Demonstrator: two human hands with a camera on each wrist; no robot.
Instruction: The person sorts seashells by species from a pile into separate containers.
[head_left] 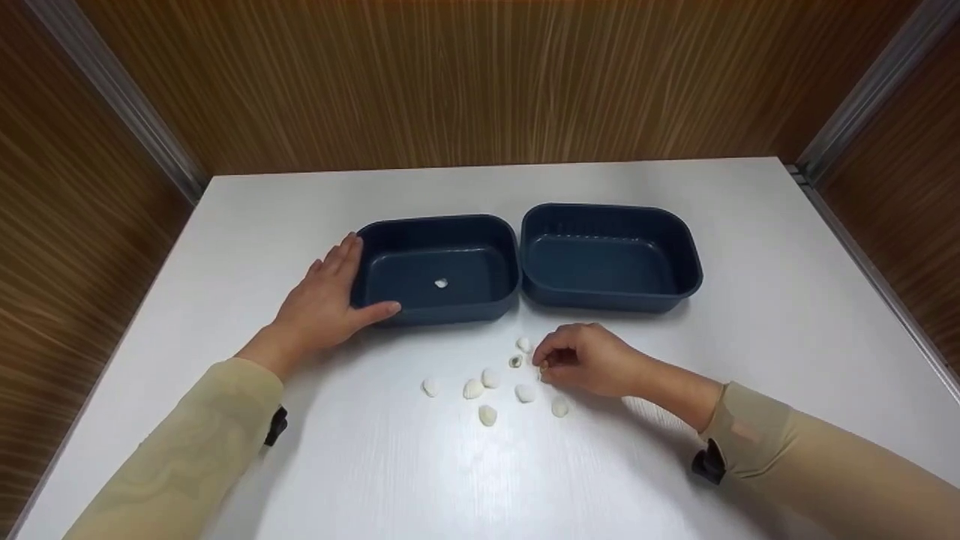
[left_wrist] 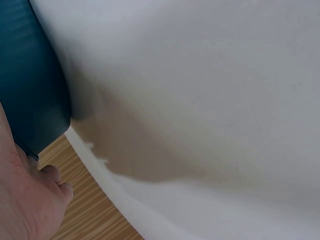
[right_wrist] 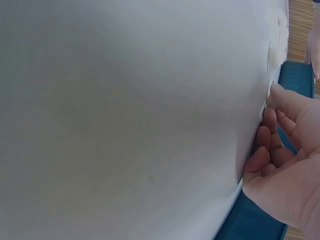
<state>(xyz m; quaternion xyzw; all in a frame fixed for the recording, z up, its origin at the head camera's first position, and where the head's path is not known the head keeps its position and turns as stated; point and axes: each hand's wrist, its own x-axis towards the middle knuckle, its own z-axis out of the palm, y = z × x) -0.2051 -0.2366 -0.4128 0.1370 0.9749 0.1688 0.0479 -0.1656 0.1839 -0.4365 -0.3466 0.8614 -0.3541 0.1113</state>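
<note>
My left hand [head_left: 319, 304] lies against the left end of a dark blue rectangular bin [head_left: 450, 311], its thumb over the near rim and its fingers extended along the side. One small white shell [head_left: 441, 283] sits on that bin's floor. My right hand [head_left: 596, 361] is low over the table, thumb and fingertips pinching a small shell [head_left: 544, 368], mostly hidden by them. Close to those fingertips lie a white shell [head_left: 523, 345] and a darker-centred shell [head_left: 515, 361]. In the right wrist view the right hand [right_wrist: 292, 150] has its other fingers curled.
A second dark blue bin [head_left: 611, 300] stands right beside the first. Several whitish shells, among them one shell [head_left: 487, 415] nearest me, are scattered on the white table [head_left: 420, 480]. Wood-grain panels [head_left: 480, 82] enclose the back and sides.
</note>
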